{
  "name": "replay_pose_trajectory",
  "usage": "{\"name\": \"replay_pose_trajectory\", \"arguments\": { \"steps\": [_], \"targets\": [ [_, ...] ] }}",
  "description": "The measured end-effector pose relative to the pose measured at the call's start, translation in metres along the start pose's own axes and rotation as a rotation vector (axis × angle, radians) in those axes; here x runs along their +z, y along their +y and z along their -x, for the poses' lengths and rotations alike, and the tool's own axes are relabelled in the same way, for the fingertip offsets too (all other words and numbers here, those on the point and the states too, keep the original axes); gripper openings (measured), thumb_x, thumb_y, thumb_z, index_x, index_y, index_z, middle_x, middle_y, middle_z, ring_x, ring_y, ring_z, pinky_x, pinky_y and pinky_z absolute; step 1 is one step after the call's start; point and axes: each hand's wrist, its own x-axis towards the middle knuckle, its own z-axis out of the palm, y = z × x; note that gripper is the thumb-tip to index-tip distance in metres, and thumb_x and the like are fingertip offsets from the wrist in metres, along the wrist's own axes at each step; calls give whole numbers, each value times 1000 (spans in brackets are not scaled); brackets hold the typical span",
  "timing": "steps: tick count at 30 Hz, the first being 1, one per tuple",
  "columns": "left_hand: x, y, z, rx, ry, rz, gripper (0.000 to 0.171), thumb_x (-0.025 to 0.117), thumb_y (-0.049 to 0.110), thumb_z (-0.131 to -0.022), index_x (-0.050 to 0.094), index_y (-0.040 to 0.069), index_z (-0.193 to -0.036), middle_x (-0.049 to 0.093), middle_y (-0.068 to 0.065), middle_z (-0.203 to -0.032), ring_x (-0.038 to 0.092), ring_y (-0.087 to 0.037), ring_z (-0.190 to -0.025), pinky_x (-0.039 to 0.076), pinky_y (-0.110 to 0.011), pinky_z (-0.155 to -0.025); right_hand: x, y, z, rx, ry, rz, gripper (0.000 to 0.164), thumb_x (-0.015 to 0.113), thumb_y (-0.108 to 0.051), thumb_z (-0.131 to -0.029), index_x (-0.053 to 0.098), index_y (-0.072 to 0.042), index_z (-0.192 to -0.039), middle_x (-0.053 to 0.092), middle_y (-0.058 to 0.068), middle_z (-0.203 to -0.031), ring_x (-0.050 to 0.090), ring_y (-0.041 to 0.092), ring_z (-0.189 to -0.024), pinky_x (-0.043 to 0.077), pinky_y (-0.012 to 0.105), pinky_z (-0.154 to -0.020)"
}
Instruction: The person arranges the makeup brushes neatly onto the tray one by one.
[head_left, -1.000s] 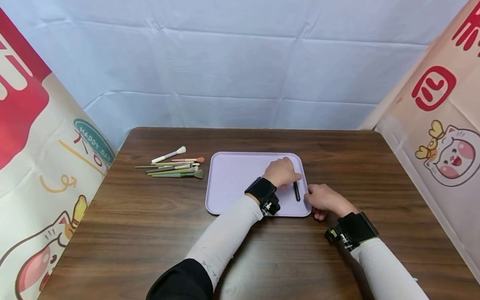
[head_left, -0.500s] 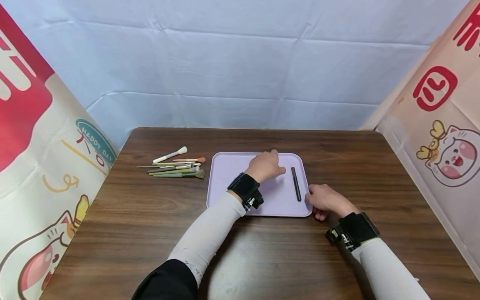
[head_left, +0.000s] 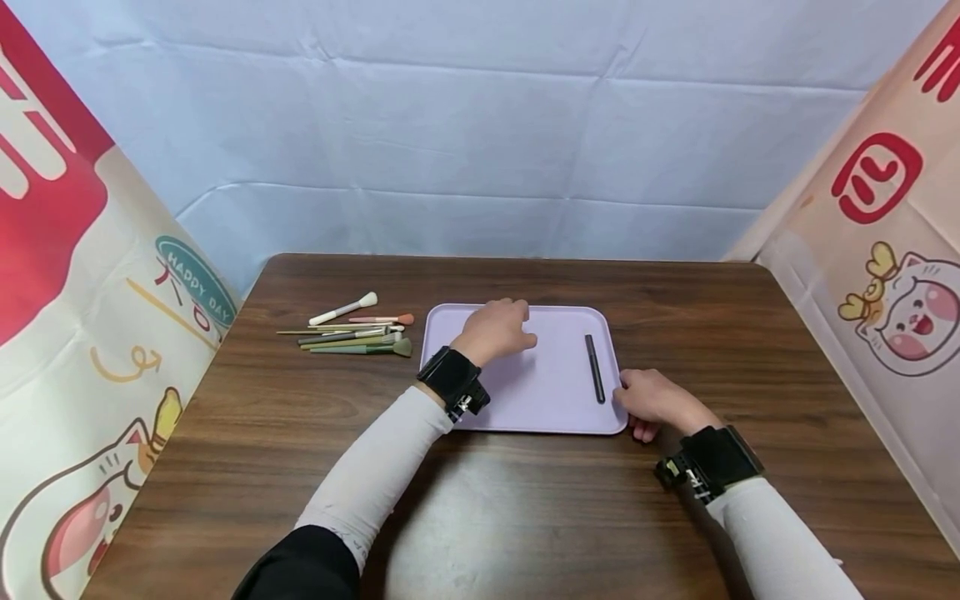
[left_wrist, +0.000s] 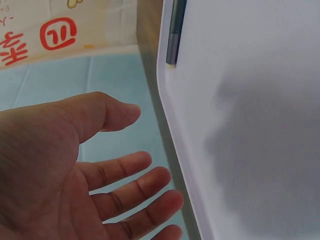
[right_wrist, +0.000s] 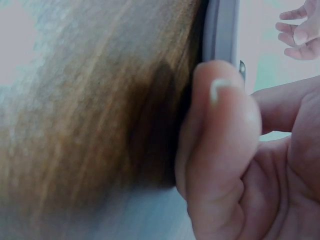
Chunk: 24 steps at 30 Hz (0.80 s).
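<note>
A slim dark makeup brush (head_left: 595, 369) lies lengthwise near the right side of a lilac tray (head_left: 536, 396). In the left wrist view, the brush (left_wrist: 175, 32) shows a grey band and a small pale tip. My left hand (head_left: 495, 330) hovers over the tray's left half, fingers spread and holding nothing; its shadow falls on the tray. At the tray's right edge, near the front corner, my right hand (head_left: 656, 400) grips the rim, with a fingertip against the rim in the right wrist view. Part of that grip is hidden.
Several makeup brushes lie bunched on the wooden table (head_left: 337, 467) left of the tray, among them a white brush (head_left: 342, 309), a pink brush (head_left: 381, 319) and a green brush (head_left: 362, 349). A pale cloth (head_left: 465, 133) hangs behind the table.
My left hand has come off the dark brush and moved left across the tray, its fingers now spread. The brush lies still, and the right hand stays at the rim.
</note>
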Motion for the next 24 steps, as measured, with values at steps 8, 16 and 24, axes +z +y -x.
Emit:
{"name": "replay_pose_trajectory", "arguments": {
  "steps": [8, 16, 24],
  "targets": [
    [-11, -29, 19, 15, 16, -36, 42, 63, 36, -97, 61, 11, -131, 62, -8, -126, 56, -27, -115, 48, -41, -92, 1, 0, 0, 9, -5, 4, 18, 40, -10, -99, 52, 3, -100, 62, 13, -69, 63, 17, -48, 54, 31, -46],
    [-20, -58, 40, -25, 65, -22, 42, 64, 33, -96, 63, 10, -131, 61, -10, -128, 54, -31, -118, 47, -48, -94, 1, 1, -2, 7, -7, 6, 17, 41, -10, -99, 52, 2, -98, 61, 13, -69, 63, 17, -47, 54, 31, -46],
    [-28, -85, 59, -79, 90, -28, 45, 66, 34, -96, 61, 8, -132, 60, -14, -132, 54, -35, -121, 46, -53, -98, 0, 3, -2, 8, -15, 5, 18, 41, -10, -100, 52, 3, -100, 61, 13, -70, 63, 17, -48, 54, 31, -46]
  ]
}}
